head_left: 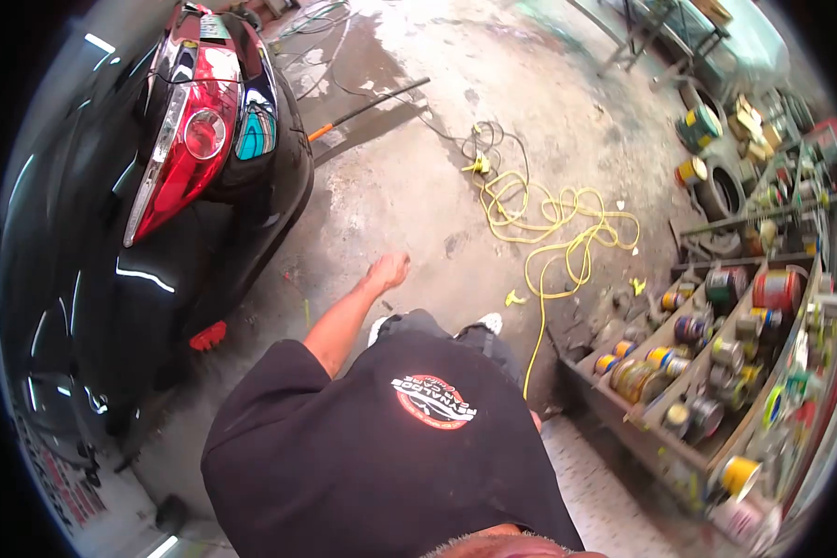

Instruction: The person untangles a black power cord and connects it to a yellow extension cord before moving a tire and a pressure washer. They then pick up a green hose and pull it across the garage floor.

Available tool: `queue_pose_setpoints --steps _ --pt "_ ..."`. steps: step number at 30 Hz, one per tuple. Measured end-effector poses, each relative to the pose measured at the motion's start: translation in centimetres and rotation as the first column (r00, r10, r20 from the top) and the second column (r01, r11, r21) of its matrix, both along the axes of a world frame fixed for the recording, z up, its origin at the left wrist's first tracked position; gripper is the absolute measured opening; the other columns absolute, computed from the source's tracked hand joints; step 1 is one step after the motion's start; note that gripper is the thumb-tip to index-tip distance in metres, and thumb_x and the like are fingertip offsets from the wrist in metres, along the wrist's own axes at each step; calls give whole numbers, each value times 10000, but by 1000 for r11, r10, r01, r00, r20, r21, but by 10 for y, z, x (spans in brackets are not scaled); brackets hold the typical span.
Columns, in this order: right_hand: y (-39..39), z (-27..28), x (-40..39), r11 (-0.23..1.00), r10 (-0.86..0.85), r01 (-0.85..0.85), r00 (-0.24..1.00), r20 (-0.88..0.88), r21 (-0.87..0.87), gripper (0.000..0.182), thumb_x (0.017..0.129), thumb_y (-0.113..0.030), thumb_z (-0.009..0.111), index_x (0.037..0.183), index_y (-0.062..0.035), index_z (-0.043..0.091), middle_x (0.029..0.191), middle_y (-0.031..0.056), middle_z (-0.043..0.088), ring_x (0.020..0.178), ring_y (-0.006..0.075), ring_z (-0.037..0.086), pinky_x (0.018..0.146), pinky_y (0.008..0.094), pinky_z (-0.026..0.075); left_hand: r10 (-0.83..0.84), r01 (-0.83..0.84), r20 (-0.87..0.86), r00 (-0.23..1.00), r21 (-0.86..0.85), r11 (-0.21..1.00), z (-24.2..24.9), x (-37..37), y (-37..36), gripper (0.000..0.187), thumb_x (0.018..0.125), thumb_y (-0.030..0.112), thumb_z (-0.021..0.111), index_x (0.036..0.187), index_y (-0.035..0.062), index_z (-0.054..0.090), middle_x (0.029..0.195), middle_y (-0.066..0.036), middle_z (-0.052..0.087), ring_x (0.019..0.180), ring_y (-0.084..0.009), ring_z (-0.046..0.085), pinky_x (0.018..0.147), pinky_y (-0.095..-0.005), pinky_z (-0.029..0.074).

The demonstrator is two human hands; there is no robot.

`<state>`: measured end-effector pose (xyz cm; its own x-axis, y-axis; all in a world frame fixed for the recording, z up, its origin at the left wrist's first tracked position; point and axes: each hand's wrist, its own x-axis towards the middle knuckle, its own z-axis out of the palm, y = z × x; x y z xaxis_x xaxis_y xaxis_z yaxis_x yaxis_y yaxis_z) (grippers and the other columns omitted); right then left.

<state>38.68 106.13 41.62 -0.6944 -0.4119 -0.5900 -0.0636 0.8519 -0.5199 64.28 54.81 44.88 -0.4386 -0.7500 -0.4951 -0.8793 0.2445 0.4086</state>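
My left hand [391, 271] reaches out over the concrete floor, in front of my shoes. Its fingers look loosely curled, and no object shows in them. The hand touches nothing and is apart from the black car [228, 251] on the left. Only a sliver of my right hand [536, 421] shows at my right side; its fingers are hidden behind my dark T-shirt [344, 446]. Nearest to it is the yellow extension cord [541, 344], which lies in loose loops across the floor.
The car's red tail light [195, 135] faces me at upper left. A dark pole with an orange end [321, 132] lies beside the car. On the right stands a wooden shelf [665, 449] of cans and jars. Tyres [719, 191] and a metal stand [634, 42] are farther off.
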Motion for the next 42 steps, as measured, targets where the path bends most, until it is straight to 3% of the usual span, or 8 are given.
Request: queue_pose_setpoints --steps 4,13,19,20,21,27,30,42 --pt "-64 1 -166 999 3 -8 995 -103 -53 423 891 -291 587 1135 52 621 1103 244 643 1041 340 616 904 377 461 79 -77 -54 995 50 996 -28 12 43 330 860 287 563 1108 78 628 1084 -229 640 1072 -388 586 918 -457 472" --pt "-261 49 -335 960 277 -280 935 -221 18 469 888 -274 591 1207 68 566 1069 238 648 958 310 628 864 371 475 148 -404 617 773 298 865 -55 17 47 361 831 223 527 1104 34 666 1211 -207 599 1156 -346 557 960 -434 472" --pt "-311 46 -379 935 342 -324 931 -127 143 483 862 -297 625 1189 57 586 1010 270 657 941 369 642 845 403 486 -7 -98 385 923 253 962 -126 -121 -106 288 812 102 525 1038 58 698 1149 -173 646 1097 -338 608 899 -442 504" --pt "-313 39 -390 922 354 -323 927 -128 213 483 861 -301 626 1186 54 589 1018 273 656 957 373 640 855 403 485 168 -266 374 912 228 937 -50 -184 -155 272 794 93 524 987 48 710 1100 -179 660 1056 -340 627 869 -450 514" --pt "-315 30 -400 904 367 -321 922 -127 282 482 861 -305 627 1184 51 592 1026 276 655 973 377 638 864 404 485 -12 -35 272 962 168 985 -115 -205 -189 277 782 92 528 987 55 711 1091 -180 660 1046 -341 631 858 -450 517" --pt "-399 38 -477 891 373 -352 928 -19 286 495 855 -338 619 1164 49 610 1081 279 643 1040 377 624 918 409 465 -175 148 -106 979 -222 964 -24 -419 -365 197 875 206 519 866 35 616 913 -205 655 881 -399 633 720 -521 504" --pt "-461 36 -528 898 363 -351 932 4 267 498 856 -333 616 1173 51 605 1090 278 641 1047 373 623 923 406 462 11 -60 -241 970 -198 978 5 -481 -402 232 892 238 520 846 36 625 888 -212 654 849 -398 639 705 -511 512" --pt "-705 -25 -926 906 414 -410 910 -18 106 438 890 -280 577 1137 80 610 1056 271 654 1007 360 636 886 402 476 516 -708 578 633 162 687 -42 -504 -330 340 862 228 525 1135 74 656 1219 -172 609 1160 -334 561 987 -437 451"
